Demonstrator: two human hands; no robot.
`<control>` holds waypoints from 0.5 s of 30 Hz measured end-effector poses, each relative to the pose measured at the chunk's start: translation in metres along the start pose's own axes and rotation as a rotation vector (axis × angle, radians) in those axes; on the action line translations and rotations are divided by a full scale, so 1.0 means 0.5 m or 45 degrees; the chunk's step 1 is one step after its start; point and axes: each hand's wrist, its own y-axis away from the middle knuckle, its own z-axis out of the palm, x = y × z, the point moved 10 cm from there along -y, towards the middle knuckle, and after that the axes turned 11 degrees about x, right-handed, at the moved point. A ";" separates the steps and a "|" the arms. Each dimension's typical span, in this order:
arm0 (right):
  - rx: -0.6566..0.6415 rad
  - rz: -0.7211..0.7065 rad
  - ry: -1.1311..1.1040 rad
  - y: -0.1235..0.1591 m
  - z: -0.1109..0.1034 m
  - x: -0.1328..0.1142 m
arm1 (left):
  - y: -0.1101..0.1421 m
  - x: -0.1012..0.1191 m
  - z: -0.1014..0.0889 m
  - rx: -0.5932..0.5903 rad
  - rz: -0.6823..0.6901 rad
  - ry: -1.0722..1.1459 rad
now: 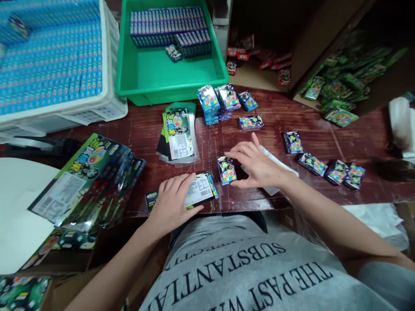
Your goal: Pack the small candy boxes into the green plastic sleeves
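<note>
Near the table's front edge lies a flat printed packet [200, 190] with a white label. My left hand [173, 201] covers its left part, fingers over the far side and thumb along the near side. Just right of it, a small dark purple box [227, 169] is between the thumb and fingers of my right hand [256, 166]. Clear plastic film [275, 162] shows partly beneath my right hand. Beyond are a stack of printed packets [179, 134], light-blue boxes [208, 103] and purple boxes [228, 98].
A green bin [152, 77] holds rows of boxes; a white crate [113, 65] holds blue ones. Fanned packets [87, 177] lie left. Several loose boxes [311, 164] are to the right. Cardboard boxes [319, 47] with red and green packs stand behind. A blurred hand [401, 123] shows far right.
</note>
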 end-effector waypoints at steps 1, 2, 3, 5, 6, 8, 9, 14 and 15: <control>0.032 0.008 -0.014 0.000 -0.003 -0.002 | 0.000 -0.001 -0.002 0.019 -0.013 0.006; 0.043 0.004 -0.039 0.001 -0.003 -0.007 | 0.000 -0.001 -0.004 0.038 -0.019 0.015; 0.038 -0.010 -0.070 0.002 -0.001 -0.012 | -0.001 0.001 -0.006 0.054 -0.022 0.026; 0.001 -0.044 -0.137 0.005 0.005 -0.022 | -0.003 0.002 -0.010 0.071 -0.025 0.044; -0.019 -0.055 -0.171 0.007 0.006 -0.024 | -0.006 0.003 -0.011 0.068 -0.025 0.059; -0.061 -0.076 -0.247 0.009 0.004 -0.024 | -0.013 0.007 -0.013 0.046 -0.010 0.119; -0.083 -0.084 -0.286 0.009 0.002 -0.023 | -0.018 0.011 -0.014 0.026 0.006 0.157; -0.091 -0.108 -0.384 0.002 -0.020 -0.011 | -0.052 0.030 -0.015 -0.020 0.023 0.268; -0.072 -0.109 -0.360 0.000 -0.024 -0.008 | -0.059 0.031 -0.014 -0.010 0.014 0.253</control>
